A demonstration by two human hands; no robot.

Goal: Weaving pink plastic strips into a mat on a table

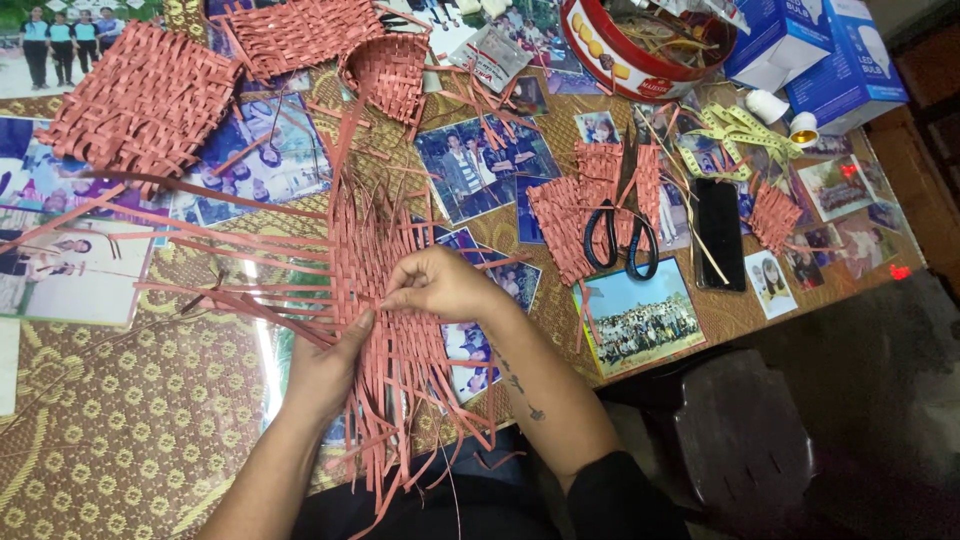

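Mid-weave on the half-plaited mat of reddish-brown flat strips [375, 290], left of the black-handled scissors [620, 240], the left hand [325, 370] presses it flat while the right hand [440, 285] seemingly pinches one strip, which likely needs threading across.

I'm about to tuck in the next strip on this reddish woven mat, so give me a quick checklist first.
1. Left hand pressing the reddish woven strip mat flat: ok.
2. Right hand pinching a strip: ok.
3. Loose side strips untangled: cannot tell.
4. Black-handled scissors within reach: ok.
5. Black phone away from the weave: ok.
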